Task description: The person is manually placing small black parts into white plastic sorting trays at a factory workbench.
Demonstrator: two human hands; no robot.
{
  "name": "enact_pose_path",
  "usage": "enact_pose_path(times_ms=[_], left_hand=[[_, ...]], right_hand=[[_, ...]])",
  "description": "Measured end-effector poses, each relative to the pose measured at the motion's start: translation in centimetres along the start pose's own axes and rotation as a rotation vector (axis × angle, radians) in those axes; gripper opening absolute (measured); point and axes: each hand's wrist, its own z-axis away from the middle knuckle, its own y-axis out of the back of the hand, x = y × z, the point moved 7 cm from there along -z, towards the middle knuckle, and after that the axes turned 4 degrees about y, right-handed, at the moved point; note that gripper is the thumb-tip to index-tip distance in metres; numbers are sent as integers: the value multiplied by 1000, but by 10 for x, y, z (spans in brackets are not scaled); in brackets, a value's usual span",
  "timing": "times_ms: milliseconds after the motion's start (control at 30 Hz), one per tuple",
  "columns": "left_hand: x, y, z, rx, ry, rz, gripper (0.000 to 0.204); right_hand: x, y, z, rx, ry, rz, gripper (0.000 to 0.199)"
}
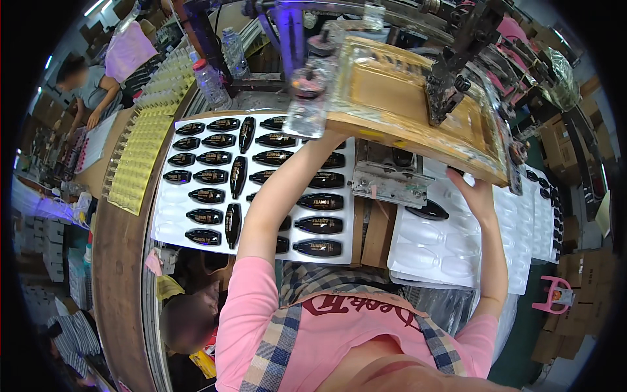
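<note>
As the brown rectangular wooden frame (424, 146) partly hides the left hand (336, 138) and right hand (475, 191), I cannot tell either's hold; a glossy black tapered piece (428, 210) lies left of the right hand, probably best lifted by its edges.

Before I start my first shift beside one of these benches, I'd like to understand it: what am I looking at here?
This single picture comes from a wide camera on the worker's head, looking down, so straight edges bend. There is no robot, only bare hands. A wooden frame is mounted on a machine, above a metal stand. On the left, a white tray carries black pieces with gold print. On the right, another white tray with moulded pockets carries a black piece. The left forearm passes behind the frame, hiding that hand. The right hand reaches under its edge; its grip is unclear.
</note>
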Motion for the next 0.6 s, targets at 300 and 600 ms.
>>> enact_pose_path(times_ms=[300,600], left_hand=[[-9,113,43,176,199,442,18],[-108,361,251,866,407,-217,20]], right_hand=[[-34,-82,-30,-202,80,176,49],[30,-5,9,75,49,166,45]])
